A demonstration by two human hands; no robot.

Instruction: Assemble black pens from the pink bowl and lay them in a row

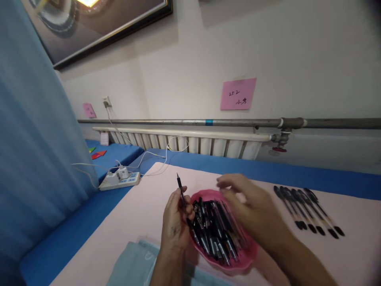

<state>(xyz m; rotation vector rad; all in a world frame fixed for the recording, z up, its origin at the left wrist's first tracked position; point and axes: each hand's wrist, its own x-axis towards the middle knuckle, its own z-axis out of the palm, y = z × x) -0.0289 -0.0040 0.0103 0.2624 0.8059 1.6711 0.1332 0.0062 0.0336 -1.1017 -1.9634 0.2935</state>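
My left hand (176, 218) is closed around a black pen (180, 186) with its bare point up, at the left side of a pink basket (248, 260). Many black pens (212, 232) and thin clear-and-dark sticks (229, 222) that look like pen parts lie heaped in the basket. Over the basket's right rim, my right hand (248, 198) is blurred, its fingers curved and apart, with nothing visible in them. To the right, several capped pens (306, 210) lie side by side on a pale pink sheet (131, 214).
A light blue cloth (133, 262) lies in front of the basket. On the blue surface (77, 222) at left is a power strip (119, 181) with white cables. Behind stand a white radiator (205, 145) and a metal pipe (178, 122). A blue curtain (38, 139) hangs at left.
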